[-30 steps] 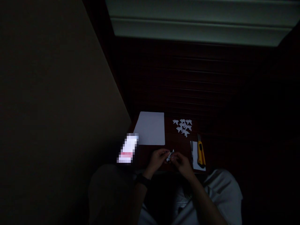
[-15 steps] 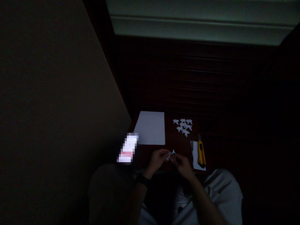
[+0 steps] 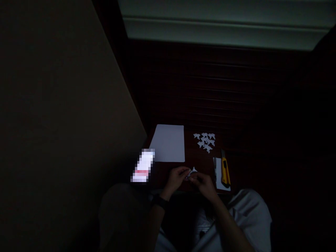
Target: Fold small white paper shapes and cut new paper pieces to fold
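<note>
Wall (image 3: 52, 105) and window ledge (image 3: 223, 31) are being shown over a dark wooden table (image 3: 199, 159) carrying a white sheet (image 3: 168, 143), utility knife (image 3: 224, 170) and folded paper figures (image 3: 205, 141). A small folded paper piece (image 3: 192, 172) is being pinched between left hand (image 3: 176, 177) and right hand (image 3: 204, 184) above the near edge; in such dim light, a crease is likely being misplaced.

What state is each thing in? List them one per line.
small white paper piece: partly folded, pinched between both hands above the table edge.
left hand: grip shut on the paper.
right hand: grip shut on the paper.
white sheet: flat, unfolded.
folded paper shapes: finished, clustered on the table.
yellow utility knife: lying on a paper slip; blade cannot be made out.
</note>
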Demonstrator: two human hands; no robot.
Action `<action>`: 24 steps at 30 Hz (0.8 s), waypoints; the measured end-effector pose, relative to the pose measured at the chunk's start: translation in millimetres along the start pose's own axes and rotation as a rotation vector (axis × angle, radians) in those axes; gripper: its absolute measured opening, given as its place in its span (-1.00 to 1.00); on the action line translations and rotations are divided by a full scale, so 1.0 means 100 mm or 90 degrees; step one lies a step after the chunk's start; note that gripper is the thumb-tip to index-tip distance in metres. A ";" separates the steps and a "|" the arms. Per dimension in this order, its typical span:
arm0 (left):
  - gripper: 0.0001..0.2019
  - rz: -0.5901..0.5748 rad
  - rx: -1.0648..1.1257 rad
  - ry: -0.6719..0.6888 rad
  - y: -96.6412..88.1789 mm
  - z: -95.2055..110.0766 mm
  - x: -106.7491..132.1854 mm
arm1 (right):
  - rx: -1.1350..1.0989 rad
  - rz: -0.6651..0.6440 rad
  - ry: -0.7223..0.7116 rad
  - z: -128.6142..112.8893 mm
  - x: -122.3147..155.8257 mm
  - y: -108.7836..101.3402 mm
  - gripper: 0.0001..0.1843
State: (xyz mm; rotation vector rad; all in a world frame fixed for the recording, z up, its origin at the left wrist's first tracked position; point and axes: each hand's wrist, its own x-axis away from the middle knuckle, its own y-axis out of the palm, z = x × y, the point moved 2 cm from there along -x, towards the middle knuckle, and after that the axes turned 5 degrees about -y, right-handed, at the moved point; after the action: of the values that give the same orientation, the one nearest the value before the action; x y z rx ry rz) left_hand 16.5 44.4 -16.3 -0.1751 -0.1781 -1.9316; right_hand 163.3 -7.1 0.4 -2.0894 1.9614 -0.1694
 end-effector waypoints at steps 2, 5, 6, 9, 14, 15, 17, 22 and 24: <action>-0.65 -0.003 0.001 -0.003 0.00 0.00 0.00 | 0.018 0.019 -0.005 0.00 0.01 0.00 -0.77; -0.65 0.003 0.004 -0.008 0.01 0.01 0.01 | 0.043 0.023 -0.006 -0.01 0.01 0.01 -0.75; -0.65 0.005 0.004 -0.010 0.01 0.02 0.01 | 0.046 0.021 -0.005 -0.01 0.01 0.01 -0.74; -0.65 0.007 -0.005 -0.015 0.01 0.03 0.02 | 0.055 0.012 -0.008 -0.04 0.01 0.01 -0.73; -0.66 0.002 -0.005 -0.009 0.01 0.03 0.01 | 0.070 -0.008 -0.013 -0.09 -0.01 -0.02 -0.74; -0.66 0.006 -0.005 -0.008 0.00 0.02 0.01 | 0.058 -0.021 -0.014 -0.09 -0.02 -0.03 -0.74; -0.66 0.016 -0.007 -0.004 0.00 0.01 0.00 | 0.017 -0.047 -0.010 -0.08 -0.02 -0.04 -0.75; -0.66 0.021 -0.011 0.002 0.00 -0.01 -0.01 | -0.022 0.004 0.017 -0.01 -0.02 -0.02 -0.75; -0.66 0.021 -0.008 -0.002 0.00 -0.02 0.00 | 0.004 0.032 0.011 -0.01 -0.01 0.00 -0.77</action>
State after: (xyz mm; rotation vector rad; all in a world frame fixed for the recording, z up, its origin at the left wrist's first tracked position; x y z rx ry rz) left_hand 16.8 44.3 -17.8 -0.1887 -0.1645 -1.9005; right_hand 162.6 -6.6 1.6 -2.0398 2.0179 -0.1846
